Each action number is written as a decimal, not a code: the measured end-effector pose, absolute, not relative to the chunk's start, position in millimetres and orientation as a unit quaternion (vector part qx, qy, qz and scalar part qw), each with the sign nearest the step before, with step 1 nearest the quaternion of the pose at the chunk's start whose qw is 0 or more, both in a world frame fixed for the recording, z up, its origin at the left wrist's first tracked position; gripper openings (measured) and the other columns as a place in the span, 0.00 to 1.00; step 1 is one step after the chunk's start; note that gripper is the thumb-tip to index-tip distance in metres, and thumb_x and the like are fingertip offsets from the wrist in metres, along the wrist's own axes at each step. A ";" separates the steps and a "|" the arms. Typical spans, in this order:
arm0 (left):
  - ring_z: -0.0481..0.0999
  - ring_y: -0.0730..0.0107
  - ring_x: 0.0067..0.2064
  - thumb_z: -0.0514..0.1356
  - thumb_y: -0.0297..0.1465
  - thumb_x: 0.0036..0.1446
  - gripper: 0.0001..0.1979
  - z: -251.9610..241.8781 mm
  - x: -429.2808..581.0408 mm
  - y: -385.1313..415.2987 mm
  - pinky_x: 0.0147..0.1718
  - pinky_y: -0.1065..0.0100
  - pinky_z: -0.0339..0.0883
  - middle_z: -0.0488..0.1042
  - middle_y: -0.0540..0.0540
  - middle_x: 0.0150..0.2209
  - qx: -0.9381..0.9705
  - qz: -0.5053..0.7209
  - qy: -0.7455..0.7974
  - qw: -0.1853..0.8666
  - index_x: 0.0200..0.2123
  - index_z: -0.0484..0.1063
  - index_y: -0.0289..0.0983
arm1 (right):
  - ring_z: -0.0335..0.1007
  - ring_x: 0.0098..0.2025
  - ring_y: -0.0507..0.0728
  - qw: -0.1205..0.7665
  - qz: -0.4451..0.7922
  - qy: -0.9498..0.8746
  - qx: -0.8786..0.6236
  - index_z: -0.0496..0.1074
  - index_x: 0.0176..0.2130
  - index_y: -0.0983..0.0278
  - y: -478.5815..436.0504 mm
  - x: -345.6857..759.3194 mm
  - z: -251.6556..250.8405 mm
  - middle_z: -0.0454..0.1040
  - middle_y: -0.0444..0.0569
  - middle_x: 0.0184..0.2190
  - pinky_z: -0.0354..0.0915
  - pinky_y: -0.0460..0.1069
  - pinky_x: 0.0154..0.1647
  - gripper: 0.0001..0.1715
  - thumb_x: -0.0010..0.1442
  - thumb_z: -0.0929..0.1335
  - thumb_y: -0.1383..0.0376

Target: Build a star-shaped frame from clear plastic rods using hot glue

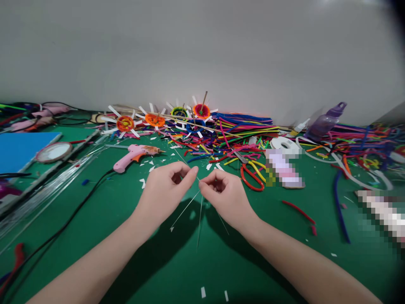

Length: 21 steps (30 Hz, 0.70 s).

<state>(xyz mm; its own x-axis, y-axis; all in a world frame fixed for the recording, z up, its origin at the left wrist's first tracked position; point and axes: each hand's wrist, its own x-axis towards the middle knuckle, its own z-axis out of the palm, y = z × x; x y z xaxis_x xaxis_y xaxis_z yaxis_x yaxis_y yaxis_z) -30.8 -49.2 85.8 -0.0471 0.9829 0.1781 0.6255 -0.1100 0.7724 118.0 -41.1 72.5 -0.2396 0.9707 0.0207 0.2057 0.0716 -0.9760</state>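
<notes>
Close together over the green table, my two hands pinch a thin pale thread [186, 207]. My left hand [169, 188] has its thumb and index finger pressed together at the thread. My right hand [223, 192] is closed with fingertips meeting around it, just right of the left hand. Fine strands hang below the hands, and one ends in a small white scrap [171, 229]. Beyond the left hand lies a pink glue gun [133, 157] with its tip toward the right. Scissors [252, 177] with red and yellow handles rest beyond the right hand.
Pipe-cleaner wheels with white spokes [125, 123] stand along the back. Heaped colourful pipe cleaners [243, 124], a white spool [284, 145] and a purple bottle [324, 122] sit back right. A tape roll [54, 152] and the glue gun's black cord [74, 223] lie left.
</notes>
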 end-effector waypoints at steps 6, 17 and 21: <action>0.62 0.75 0.23 0.50 0.39 0.59 0.17 83.7 -34.0 -48.5 0.23 0.72 0.55 0.66 0.53 0.20 0.672 0.347 0.613 0.229 0.22 0.65 0.37 | 0.55 0.22 0.47 0.348 0.480 -0.653 -0.472 0.70 0.28 0.65 -41.0 119.6 75.4 0.65 0.41 0.21 0.53 0.44 0.22 0.08 0.52 0.68 0.62; 0.73 0.70 0.31 0.48 0.38 0.62 0.15 47.8 -76.9 -51.5 0.29 0.69 0.62 0.74 0.48 0.34 0.795 0.163 0.582 0.049 0.33 0.71 0.39 | 0.57 0.23 0.49 0.440 0.395 -0.622 -0.513 0.72 0.29 0.64 -12.6 178.9 41.8 0.65 0.44 0.23 0.52 0.45 0.22 0.18 0.59 0.63 0.54; 0.75 0.69 0.34 0.49 0.37 0.62 0.13 32.0 -81.8 -54.1 0.33 0.67 0.66 0.76 0.49 0.37 0.804 0.188 0.564 -0.007 0.35 0.73 0.40 | 0.58 0.24 0.50 0.446 0.406 -0.598 -0.528 0.72 0.30 0.64 -8.1 190.7 19.1 0.66 0.45 0.24 0.53 0.45 0.22 0.18 0.59 0.64 0.53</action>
